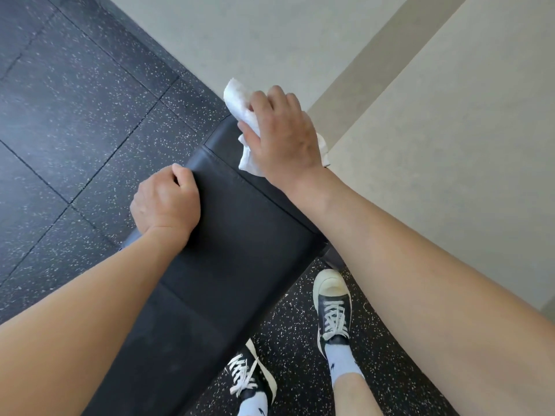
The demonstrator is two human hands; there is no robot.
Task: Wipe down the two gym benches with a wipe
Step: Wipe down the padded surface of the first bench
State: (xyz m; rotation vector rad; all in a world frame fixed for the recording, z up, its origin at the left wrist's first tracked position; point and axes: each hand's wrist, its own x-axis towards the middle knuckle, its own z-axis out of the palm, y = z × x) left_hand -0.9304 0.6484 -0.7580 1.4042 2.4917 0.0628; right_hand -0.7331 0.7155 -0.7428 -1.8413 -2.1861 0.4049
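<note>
head view, bench long axis toward wall, right hand gripping wipe

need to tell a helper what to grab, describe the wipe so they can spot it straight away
Follow the long black padded bench to its far end by the pale wall. There the right hand presses a crumpled white wipe onto the pad. It is the only white, soft thing on the dark bench.

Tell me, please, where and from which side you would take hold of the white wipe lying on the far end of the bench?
Grip the wipe from above at its bunched middle, where the right hand already presses it onto the bench. It lies flat with loose ends sticking out both sides, so a top-down grasp probably gathers it best.
</note>
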